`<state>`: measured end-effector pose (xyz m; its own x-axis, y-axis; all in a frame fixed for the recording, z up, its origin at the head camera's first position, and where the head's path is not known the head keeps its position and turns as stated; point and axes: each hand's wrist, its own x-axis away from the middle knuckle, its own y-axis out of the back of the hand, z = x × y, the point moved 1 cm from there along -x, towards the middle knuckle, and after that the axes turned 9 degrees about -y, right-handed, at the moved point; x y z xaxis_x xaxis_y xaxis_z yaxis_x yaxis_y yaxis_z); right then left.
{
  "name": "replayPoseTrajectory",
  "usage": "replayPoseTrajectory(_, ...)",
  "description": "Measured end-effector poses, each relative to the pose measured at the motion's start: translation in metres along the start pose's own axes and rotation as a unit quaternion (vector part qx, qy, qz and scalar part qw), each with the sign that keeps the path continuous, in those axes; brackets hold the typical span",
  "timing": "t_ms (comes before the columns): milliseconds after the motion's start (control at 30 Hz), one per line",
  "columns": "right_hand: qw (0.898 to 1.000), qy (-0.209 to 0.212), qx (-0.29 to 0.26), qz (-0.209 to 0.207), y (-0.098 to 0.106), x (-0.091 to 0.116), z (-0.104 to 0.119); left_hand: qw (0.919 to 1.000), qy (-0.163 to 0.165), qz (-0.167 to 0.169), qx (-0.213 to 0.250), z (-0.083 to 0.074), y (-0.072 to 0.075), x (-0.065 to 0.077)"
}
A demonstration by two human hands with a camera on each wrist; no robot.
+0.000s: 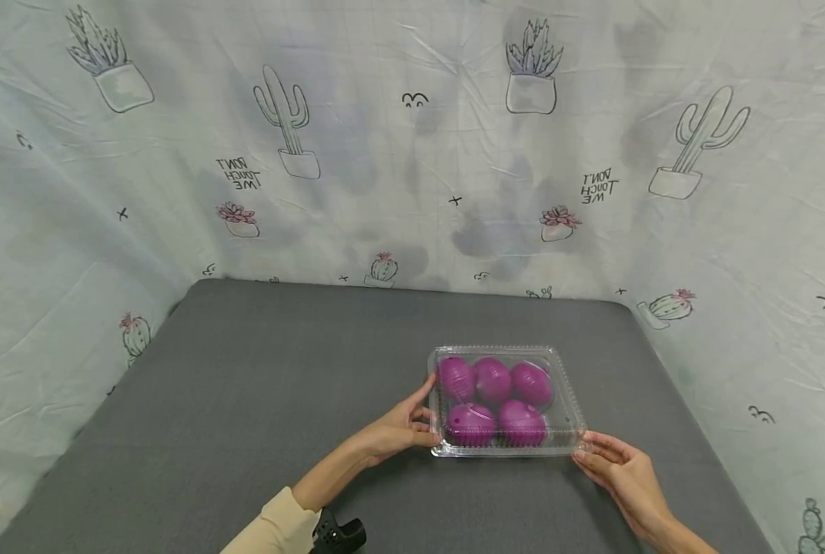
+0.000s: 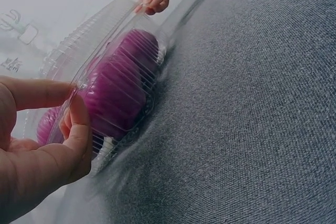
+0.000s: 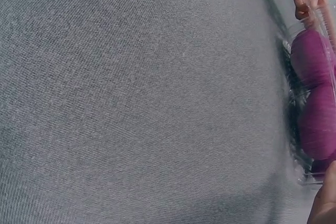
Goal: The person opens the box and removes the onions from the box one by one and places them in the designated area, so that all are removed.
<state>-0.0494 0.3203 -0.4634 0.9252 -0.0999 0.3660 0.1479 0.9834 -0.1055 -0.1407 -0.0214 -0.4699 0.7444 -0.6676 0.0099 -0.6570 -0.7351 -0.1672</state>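
Observation:
A clear plastic clamshell box point(image 1: 561, 423) holds several glossy purple round things point(image 1: 493, 381), and its lid is down. It sits toward the right side of the grey surface. My left hand point(image 1: 402, 427) grips the box's left side; in the left wrist view, the thumb and fingers of that hand point(image 2: 47, 156) pinch the rim. At the front right corner, my right hand point(image 1: 623, 473) pinches the edge between thumb and fingers. Only part of the right hand point(image 3: 325, 198) shows at the lower right of the right wrist view. There is a vacant spot inside the box at its right end.
Grey fabric covers the table point(image 1: 246, 400), which has rounded far corners. A pale curtain point(image 1: 412, 154) printed with cacti hangs behind it and along both sides. A black strapped device point(image 1: 339, 535) is by my left sleeve point(image 1: 281, 523).

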Motion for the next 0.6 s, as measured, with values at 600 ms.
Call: replayPoseTrajectory(600,0.884,0.348,0.304,0.070,0.017,-0.012,0.006,0.9996,-0.001,0.008,-0.025,-0.005,-0.002,-0.002)
